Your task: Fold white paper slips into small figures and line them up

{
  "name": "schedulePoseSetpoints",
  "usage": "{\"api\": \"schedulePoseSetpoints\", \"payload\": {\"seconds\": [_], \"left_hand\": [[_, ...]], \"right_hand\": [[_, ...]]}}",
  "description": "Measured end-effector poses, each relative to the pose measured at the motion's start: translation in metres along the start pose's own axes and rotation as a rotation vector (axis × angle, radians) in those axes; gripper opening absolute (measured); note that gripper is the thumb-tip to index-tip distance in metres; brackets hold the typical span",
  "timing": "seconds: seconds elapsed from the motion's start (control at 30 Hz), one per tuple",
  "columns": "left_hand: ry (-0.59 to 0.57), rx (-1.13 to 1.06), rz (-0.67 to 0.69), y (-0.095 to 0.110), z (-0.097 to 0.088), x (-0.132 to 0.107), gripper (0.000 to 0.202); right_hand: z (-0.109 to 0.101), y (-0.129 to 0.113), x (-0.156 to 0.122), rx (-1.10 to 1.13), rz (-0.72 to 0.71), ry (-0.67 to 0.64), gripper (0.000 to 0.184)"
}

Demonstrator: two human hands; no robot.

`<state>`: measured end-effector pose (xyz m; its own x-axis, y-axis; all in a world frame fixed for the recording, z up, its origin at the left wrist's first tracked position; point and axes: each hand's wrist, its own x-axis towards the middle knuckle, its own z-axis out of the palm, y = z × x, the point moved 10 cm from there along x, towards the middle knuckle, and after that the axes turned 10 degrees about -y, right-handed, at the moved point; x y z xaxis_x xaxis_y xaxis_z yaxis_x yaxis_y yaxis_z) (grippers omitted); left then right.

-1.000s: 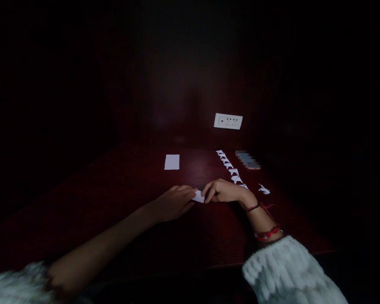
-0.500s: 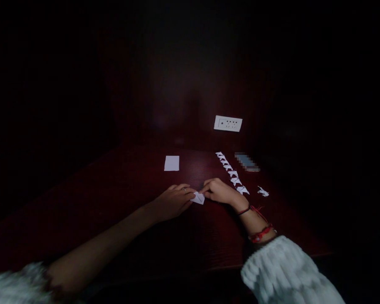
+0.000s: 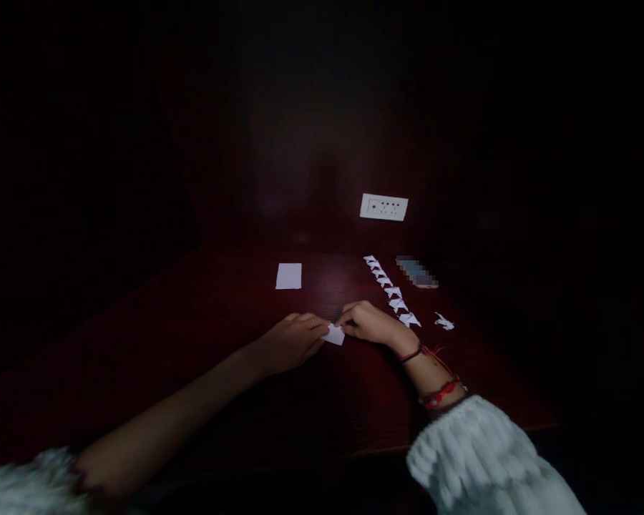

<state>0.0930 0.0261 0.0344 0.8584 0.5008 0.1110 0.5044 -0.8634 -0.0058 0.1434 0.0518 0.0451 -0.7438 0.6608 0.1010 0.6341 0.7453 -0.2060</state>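
A small folded piece of white paper [image 3: 333,335] is between my two hands, low over the dark red table [image 3: 215,300]. My left hand [image 3: 296,342], with a ring on one finger, is closed on the paper's left edge. From the right, my right hand [image 3: 371,323] pinches its upper right edge between thumb and fingertips. Just beyond the right hand, several small folded white paper pieces [image 3: 396,293] lie in a slanting row. Part of the held paper is hidden under my fingers.
A flat white sheet stack or sheet [image 3: 288,276] lies at the back, left of centre. To the right are a phone-like object [image 3: 417,272], blurred out, and some white paper scraps [image 3: 444,321]. A white socket panel [image 3: 383,207] is on the back wall.
The dark slanted line seen on the held paper's face no longer shows; that face now looks plain white. Both hands stay in nearly the same place, and the view has shifted slightly.
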Motion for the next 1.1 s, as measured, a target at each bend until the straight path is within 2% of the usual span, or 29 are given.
{"api": "schedulePoseSetpoints", "payload": {"seconds": [0.33, 0.57, 0.73, 0.83, 0.97, 1.1], "left_hand": [[-0.002, 0.048, -0.001, 0.004, -0.003, 0.002, 0.024], [0.003, 0.102, -0.016, 0.003, -0.003, 0.002, 0.023], [0.011, 0.089, -0.014, 0.001, -0.003, 0.001, 0.023], [0.026, 0.068, -0.006, 0.0, -0.004, -0.001, 0.023], [0.047, 0.05, 0.01, -0.001, -0.005, -0.001, 0.022], [0.062, 0.012, 0.027, -0.002, -0.005, -0.001, 0.021]], "right_hand": [[0.0, -0.009, 0.001, -0.158, 0.036, -0.1, 0.02], [0.0, 0.0, -0.003, -0.192, 0.147, -0.182, 0.024], [0.001, 0.008, -0.009, -0.151, 0.175, -0.22, 0.027], [-0.003, 0.013, -0.009, -0.101, 0.187, -0.156, 0.025], [-0.011, 0.019, -0.005, 0.0, 0.221, 0.041, 0.02], [0.003, 0.027, 0.002, 0.102, 0.256, 0.061, 0.016]]}}
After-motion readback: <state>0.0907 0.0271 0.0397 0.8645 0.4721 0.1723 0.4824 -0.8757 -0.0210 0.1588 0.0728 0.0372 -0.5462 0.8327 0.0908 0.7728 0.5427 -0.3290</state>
